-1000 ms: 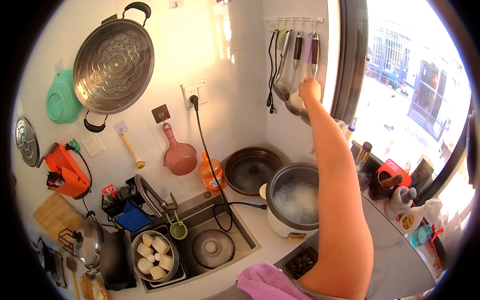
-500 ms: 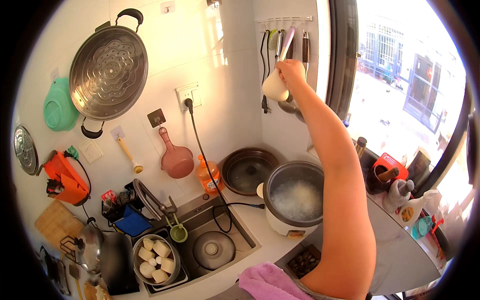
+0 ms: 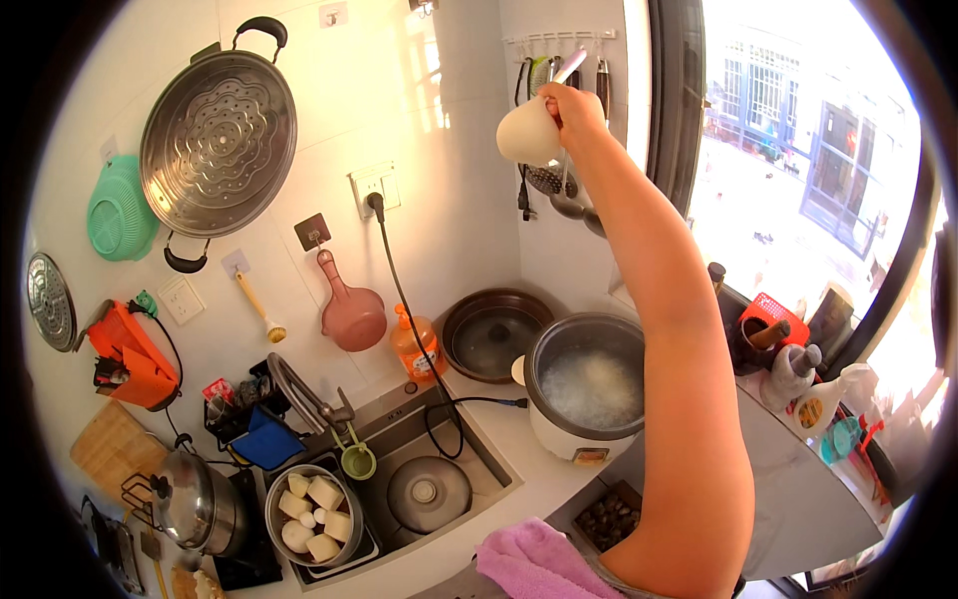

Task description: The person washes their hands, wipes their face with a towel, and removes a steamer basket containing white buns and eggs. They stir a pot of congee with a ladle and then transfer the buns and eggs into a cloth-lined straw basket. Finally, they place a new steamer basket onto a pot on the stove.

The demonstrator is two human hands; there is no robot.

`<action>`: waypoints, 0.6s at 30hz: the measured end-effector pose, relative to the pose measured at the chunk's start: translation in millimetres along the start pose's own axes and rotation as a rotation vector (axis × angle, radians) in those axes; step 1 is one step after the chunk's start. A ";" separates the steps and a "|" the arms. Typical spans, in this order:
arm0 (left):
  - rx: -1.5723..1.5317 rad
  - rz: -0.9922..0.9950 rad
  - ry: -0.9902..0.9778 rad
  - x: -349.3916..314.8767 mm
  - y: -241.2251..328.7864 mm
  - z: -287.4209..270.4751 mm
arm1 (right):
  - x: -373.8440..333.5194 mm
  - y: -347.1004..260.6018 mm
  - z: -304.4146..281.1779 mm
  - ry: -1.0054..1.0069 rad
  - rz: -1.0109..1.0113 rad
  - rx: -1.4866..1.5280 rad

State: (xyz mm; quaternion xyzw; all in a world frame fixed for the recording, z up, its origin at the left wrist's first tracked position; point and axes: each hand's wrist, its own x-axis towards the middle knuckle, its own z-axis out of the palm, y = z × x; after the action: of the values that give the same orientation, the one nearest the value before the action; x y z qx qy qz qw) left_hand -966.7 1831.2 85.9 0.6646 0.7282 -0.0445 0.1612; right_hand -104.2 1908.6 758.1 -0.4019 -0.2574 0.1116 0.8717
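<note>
Right-hand grip: the right hand is closed around the lower handle of a white-headed scoop, the pale head showing to the left of the fist.
Scoop: raised in front of the utensil rack, its lilac handle slanting up to the right. A second ago the handle stood upright among the hanging tools; now it is tilted, and the head has swung out to the left.
Left hand: out of view, so its grip cannot be told.
Behind the fist: a slotted skimmer and other long-handled tools hang against the wall.
Below the arm: the open rice cooker holds cloudy, pale contents; as before, it stands right of the sink.
Beside the cooker: a round dark pan.
Far left: a pot of white blocks sits at the sink's left side. The dark blur earlier covering part of the lidded steel pot has gone.
</note>
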 end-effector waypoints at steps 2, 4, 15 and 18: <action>-0.002 0.012 -0.009 1.4 3.1 0.2 | 5.4 -3.1 2.6 0.006 0.016 0.050; -0.006 0.020 -0.013 3.6 6.5 -0.1 | 10.5 -8.2 4.8 0.014 0.055 0.127; -0.026 0.041 -0.032 7.9 19.6 -1.3 | 11.1 -14.3 28.8 0.049 0.013 0.117; -0.032 0.045 -0.035 9.5 22.2 -2.0 | 13.3 -15.7 31.6 0.086 0.032 0.180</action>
State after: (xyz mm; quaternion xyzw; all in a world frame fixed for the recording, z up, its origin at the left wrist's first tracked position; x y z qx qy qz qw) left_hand -945.9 1843.3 88.2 0.6772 0.7109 -0.0409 0.1856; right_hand -110.2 1924.0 792.0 -0.3305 -0.2024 0.1307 0.9125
